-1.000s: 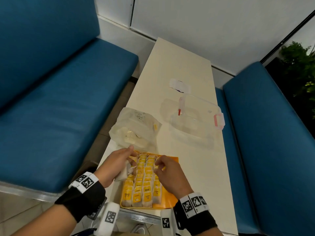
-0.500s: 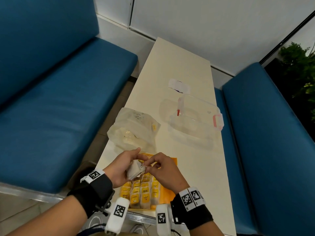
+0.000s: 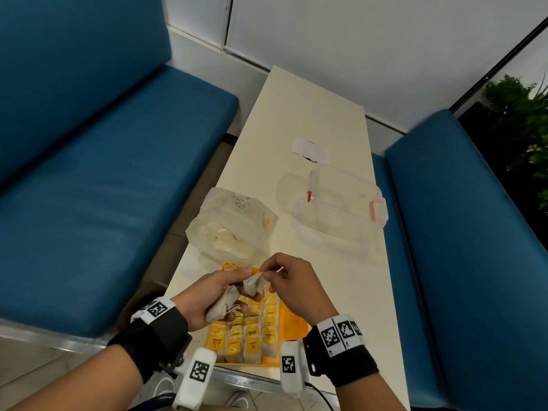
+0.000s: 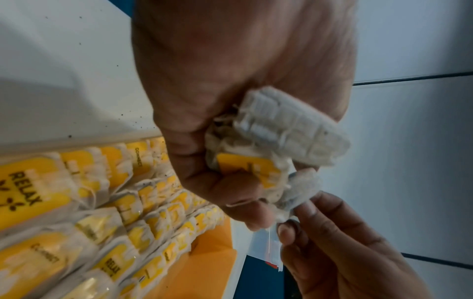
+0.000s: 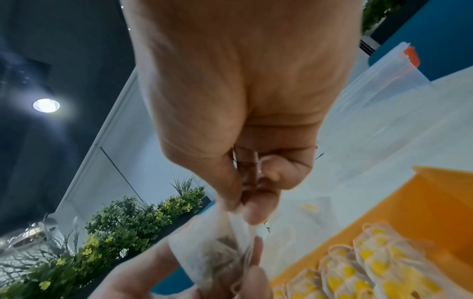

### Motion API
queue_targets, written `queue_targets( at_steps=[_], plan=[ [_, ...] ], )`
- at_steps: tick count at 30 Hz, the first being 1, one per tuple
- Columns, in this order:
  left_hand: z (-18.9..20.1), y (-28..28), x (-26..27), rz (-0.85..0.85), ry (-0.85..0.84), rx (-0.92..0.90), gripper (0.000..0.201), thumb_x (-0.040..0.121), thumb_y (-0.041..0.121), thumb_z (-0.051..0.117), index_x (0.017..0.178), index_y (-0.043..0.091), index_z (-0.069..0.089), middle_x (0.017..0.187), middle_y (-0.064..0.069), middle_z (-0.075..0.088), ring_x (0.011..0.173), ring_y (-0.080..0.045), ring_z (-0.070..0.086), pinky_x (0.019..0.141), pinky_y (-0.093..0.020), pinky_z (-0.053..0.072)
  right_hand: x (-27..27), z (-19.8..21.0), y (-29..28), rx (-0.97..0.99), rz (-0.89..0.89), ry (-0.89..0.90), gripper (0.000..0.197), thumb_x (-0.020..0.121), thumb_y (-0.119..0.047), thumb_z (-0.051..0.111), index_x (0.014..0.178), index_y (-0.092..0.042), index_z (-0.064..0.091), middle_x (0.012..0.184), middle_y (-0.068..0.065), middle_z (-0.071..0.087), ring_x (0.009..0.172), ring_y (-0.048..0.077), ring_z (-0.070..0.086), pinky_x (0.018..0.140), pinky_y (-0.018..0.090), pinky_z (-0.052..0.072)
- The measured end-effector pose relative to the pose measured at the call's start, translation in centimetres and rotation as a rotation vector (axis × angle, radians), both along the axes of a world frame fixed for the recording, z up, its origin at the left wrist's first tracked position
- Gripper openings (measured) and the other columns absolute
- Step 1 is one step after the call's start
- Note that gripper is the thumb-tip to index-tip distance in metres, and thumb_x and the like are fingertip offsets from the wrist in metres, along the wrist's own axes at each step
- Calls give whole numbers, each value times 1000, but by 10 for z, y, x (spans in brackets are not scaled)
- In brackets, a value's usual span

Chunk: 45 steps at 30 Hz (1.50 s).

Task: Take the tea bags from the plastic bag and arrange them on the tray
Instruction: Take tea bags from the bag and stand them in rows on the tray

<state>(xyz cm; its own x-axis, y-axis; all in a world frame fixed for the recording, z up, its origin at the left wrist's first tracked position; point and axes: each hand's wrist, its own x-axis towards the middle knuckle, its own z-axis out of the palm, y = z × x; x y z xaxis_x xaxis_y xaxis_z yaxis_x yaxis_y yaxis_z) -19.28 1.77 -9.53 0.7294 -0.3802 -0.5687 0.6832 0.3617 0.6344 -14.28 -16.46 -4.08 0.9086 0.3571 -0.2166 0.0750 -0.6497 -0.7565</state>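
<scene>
My left hand grips a small bunch of white tea bags above the orange tray; the bunch shows a yellow tag in the left wrist view. My right hand pinches the top corner of one tea bag from that bunch, also seen as a pale sachet under its fingertips. Rows of yellow-tagged tea bags fill the tray's left part. The clear plastic bag with more tea bags lies just beyond the tray.
A clear lidded box with pink latches sits right of the plastic bag, a white wrapper farther back. The narrow cream table runs between two blue benches. A green plant stands at the far right.
Both hands rose from the tray and met above it. My right hand left the arranged rows and now pinches one tea bag from the bunch in my left hand.
</scene>
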Motion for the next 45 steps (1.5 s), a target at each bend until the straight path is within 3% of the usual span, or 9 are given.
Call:
queue_targets(
  at_steps=[7,13,16,19,22,27,31,37,45],
  plan=[
    [-2,3,0,50,28,-104,38,93,40,66,111,7,70,106,-16,69,65,-18,58,44,-23,42,-8,-15,-6,226,-1,-135,17,80,8,71,83,-8,73,92,3,67,80,18,68,71,38,60],
    [-3,-1,0,92,-25,9,19,89,23,73,98,6,72,85,-11,67,60,-15,57,42,-22,42,-12,-22,-10,300,-11,-124,17,76,11,74,82,-5,77,98,6,69,94,14,68,77,21,54],
    [-5,-5,0,172,-101,56,13,88,13,75,95,2,71,82,-14,68,59,-15,58,45,-22,48,-13,-21,-10,338,-79,4,23,79,0,77,96,-13,74,102,5,70,94,19,69,78,30,59],
    [-2,-8,0,195,-234,180,17,86,11,78,94,-2,71,82,-17,70,59,-17,60,52,-22,50,-12,-20,-10,258,-167,85,26,82,-12,79,104,-22,71,98,1,72,82,20,69,76,33,59],
    [1,-12,-1,199,-344,290,20,85,8,80,94,-6,69,81,-18,72,60,-17,64,56,-24,51,-13,-18,-10,235,-187,56,12,83,-6,76,83,-18,73,75,0,71,67,13,65,67,27,53],
    [2,-8,-2,191,-384,365,21,81,11,84,100,11,77,96,-8,76,61,-18,64,59,-26,54,-8,-5,-19,192,-191,-49,16,78,-6,79,72,-20,74,75,1,70,65,9,59,63,21,49],
    [-6,3,-2,227,-360,452,17,81,10,84,98,14,79,98,-13,75,58,-15,65,56,-25,53,-10,-4,-28,-198,-26,-57,31,79,-10,74,64,-35,62,83,-8,67,70,3,60,68,19,48],
    [-28,19,-5,222,-325,716,10,79,19,87,84,22,78,72,-4,67,47,-17,60,54,-30,51,-23,-16,-51,-228,-25,193,13,90,-6,58,84,-18,58,80,4,69,62,10,72,51,24,47],
    [-36,20,-14,75,-344,863,23,76,23,88,90,36,76,75,-10,70,60,-17,67,68,-30,55,-44,-33,-53,-451,197,326,21,91,-4,46,90,-21,58,84,-5,63,82,21,71,62,30,51]
  ],
)
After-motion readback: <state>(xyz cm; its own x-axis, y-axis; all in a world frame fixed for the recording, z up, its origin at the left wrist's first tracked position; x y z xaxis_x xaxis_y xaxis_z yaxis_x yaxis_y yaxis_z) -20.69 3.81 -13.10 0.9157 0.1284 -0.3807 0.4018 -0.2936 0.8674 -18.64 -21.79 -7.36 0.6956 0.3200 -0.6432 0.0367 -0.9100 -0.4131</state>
